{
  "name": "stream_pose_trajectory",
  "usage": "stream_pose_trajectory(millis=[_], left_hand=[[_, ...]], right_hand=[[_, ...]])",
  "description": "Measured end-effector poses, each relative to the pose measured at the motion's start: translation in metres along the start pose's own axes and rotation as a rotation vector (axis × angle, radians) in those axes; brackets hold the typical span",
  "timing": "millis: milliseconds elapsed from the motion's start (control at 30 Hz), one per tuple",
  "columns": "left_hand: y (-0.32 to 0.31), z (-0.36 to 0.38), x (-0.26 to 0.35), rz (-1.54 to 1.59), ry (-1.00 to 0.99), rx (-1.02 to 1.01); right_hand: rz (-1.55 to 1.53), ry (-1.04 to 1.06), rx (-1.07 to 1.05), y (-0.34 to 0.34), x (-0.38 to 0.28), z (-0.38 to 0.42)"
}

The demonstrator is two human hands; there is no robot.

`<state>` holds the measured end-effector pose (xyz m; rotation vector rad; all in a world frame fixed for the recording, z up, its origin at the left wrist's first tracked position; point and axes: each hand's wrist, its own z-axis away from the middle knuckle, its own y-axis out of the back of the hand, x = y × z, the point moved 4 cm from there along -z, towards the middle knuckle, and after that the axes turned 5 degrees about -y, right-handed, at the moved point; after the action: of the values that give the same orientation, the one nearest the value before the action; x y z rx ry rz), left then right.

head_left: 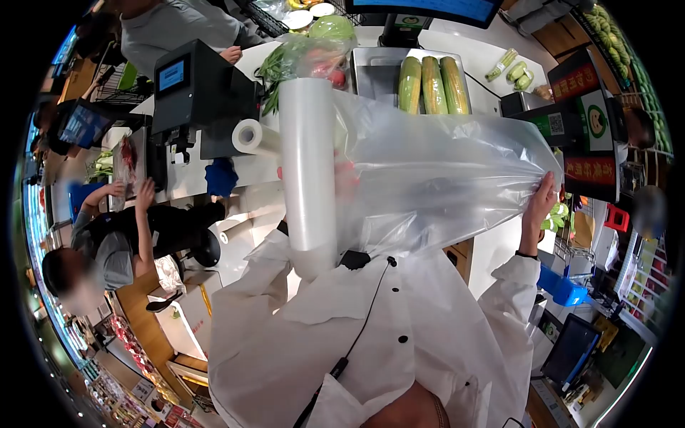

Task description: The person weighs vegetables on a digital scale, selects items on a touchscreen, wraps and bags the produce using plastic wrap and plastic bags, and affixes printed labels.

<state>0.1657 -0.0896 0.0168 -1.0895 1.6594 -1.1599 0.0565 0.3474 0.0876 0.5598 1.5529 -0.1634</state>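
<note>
A large roll of clear plastic bags (308, 164) stands upright in front of my chest. My left hand (346, 178) is behind it, with reddish fingers blurred through the film and a bit showing at the roll's left edge; it appears to grip the roll. From the roll a wide plastic bag (442, 175) stretches to the right. My right hand (545, 196) is closed on the bag's gathered far end. Beyond the film, several corn cobs (431, 85) lie on a metal scale tray (371, 63). Bagged vegetables (314, 57) sit behind the roll.
A black scale printer (189, 93) and a smaller white roll (250, 135) are on the counter at left. Wrapped green vegetables (519, 75) lie at the back right. Red-lettered signs (591, 170) stand at right. A co-worker (114, 246) handles a tray at far left.
</note>
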Motion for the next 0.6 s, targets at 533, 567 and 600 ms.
stream_pose_trajectory(millis=[533,567,600], left_hand=[[-0.015,0.079,0.085,-0.683,-0.005,0.146],[-0.017,0.068,0.082,-0.787,-0.007,0.211],[-0.032,0.047,0.073,-0.890,-0.002,0.278]], right_hand=[[0.820,0.481,0.297,0.133,0.038,0.024],[1.034,0.333,0.385,0.160,0.045,0.033],[1.110,0.339,0.416,0.181,0.055,0.044]])
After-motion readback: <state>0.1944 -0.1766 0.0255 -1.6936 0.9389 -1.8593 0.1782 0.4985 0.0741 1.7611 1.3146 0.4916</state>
